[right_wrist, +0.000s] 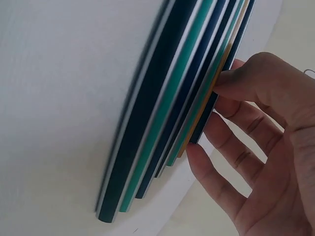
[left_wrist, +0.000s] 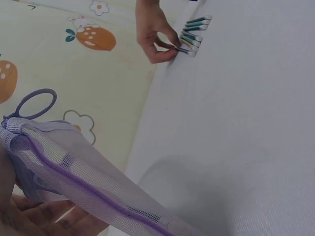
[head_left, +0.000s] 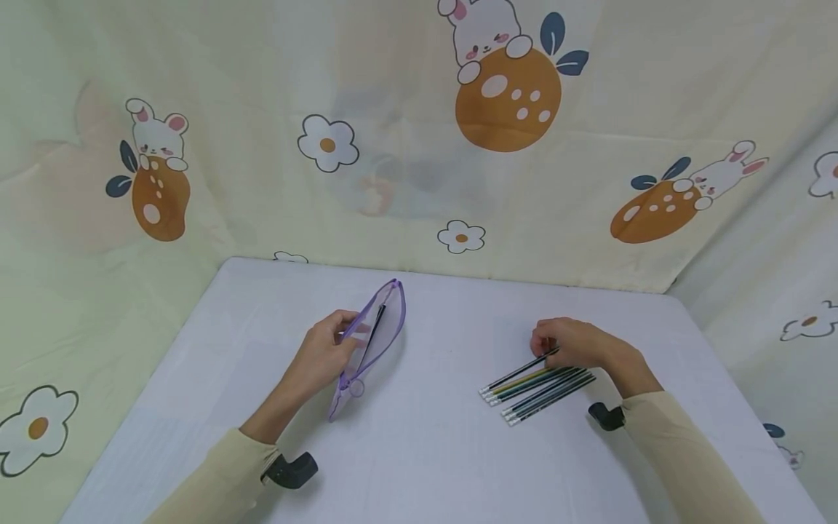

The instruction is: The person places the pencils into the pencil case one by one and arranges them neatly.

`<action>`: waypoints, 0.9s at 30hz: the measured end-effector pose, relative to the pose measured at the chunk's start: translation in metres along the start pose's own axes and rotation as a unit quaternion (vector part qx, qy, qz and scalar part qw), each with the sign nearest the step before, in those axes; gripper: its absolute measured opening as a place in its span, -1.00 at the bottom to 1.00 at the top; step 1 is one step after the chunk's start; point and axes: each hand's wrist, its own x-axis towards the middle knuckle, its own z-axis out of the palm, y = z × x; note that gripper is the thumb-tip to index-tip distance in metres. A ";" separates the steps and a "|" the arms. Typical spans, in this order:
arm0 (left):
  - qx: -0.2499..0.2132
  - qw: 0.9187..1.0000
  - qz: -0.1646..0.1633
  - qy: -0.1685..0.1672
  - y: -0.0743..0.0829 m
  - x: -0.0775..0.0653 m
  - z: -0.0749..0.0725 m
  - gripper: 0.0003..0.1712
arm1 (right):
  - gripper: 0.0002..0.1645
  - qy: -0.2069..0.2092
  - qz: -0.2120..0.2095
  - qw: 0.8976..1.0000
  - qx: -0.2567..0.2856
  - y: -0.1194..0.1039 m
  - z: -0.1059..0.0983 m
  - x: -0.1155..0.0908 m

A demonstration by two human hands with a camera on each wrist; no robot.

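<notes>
In the head view my left hand [head_left: 321,354] grips a purple mesh zip pouch [head_left: 337,402] by its near side, tilted up over the table with its mouth spread. One dark pencil [head_left: 374,332] lies inside it. The left wrist view shows the pouch's mesh and purple zip edge [left_wrist: 93,193] close up, a ring hanging off one end. At the right, my right hand [head_left: 579,343] pinches the far outermost dark pencil [head_left: 513,373] between thumb and fingers. That pencil is right beside a row of pencils [head_left: 546,397], dark, green and one yellow, with white ends pointing left.
A white table [head_left: 432,451] lies under everything. Behind it hangs a cream curtain [head_left: 393,196] printed with rabbits, orange fruit and flowers, meeting the table's back edge. Black wrist mounts [head_left: 293,471] stick out from both sleeves.
</notes>
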 end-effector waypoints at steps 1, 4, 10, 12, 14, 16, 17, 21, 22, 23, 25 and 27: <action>0.000 1.000 0.000 0.000 0.000 0.000 0.000 -0.59 | -0.70 -0.001 0.000 1.000 -0.004 0.000 0.000 0.000; 0.001 1.000 0.001 0.001 0.000 0.000 0.000 -0.60 | -0.70 -0.004 0.002 1.000 -0.010 -0.001 -0.001 0.002; -0.001 1.000 -0.001 -0.002 0.000 0.000 0.000 -0.60 | -0.70 -0.010 0.004 1.000 0.008 -0.002 -0.003 0.001; -0.002 1.000 -0.001 -0.003 0.000 0.000 0.001 -0.60 | -0.70 -0.010 0.006 1.000 0.015 -0.002 -0.004 0.000; -0.001 1.000 -0.001 -0.002 0.000 0.000 0.000 -0.60 | -0.70 -0.010 0.008 1.000 0.021 -0.003 -0.005 0.000; 0.002 1.000 -0.001 -0.001 0.000 0.001 0.000 -0.59 | -0.70 -0.010 0.014 1.000 0.025 -0.003 -0.006 -0.001; 0.004 1.000 0.000 0.000 0.000 0.001 0.000 -0.59 | -0.70 -0.010 0.016 1.000 0.024 -0.004 -0.006 -0.001; 0.009 1.000 -0.004 0.001 -0.002 0.001 0.000 -0.57 | -0.68 -0.008 0.013 1.000 0.017 -0.005 -0.008 -0.002; 0.009 1.000 -0.005 0.001 -0.002 0.001 0.000 -0.57 | -0.67 -0.007 0.007 1.000 0.015 -0.006 -0.008 -0.002; 0.009 1.000 -0.005 0.001 -0.002 0.001 0.000 -0.57 | -0.67 -0.006 0.000 1.000 0.012 -0.006 -0.008 -0.002; 0.009 1.000 -0.005 0.001 -0.002 0.001 0.000 -0.56 | -0.65 -0.002 -0.012 1.000 0.007 -0.008 -0.009 -0.002; 0.010 1.000 -0.004 0.002 -0.001 0.000 -0.001 -0.57 | -0.64 0.004 -0.023 1.000 0.006 -0.009 -0.010 -0.002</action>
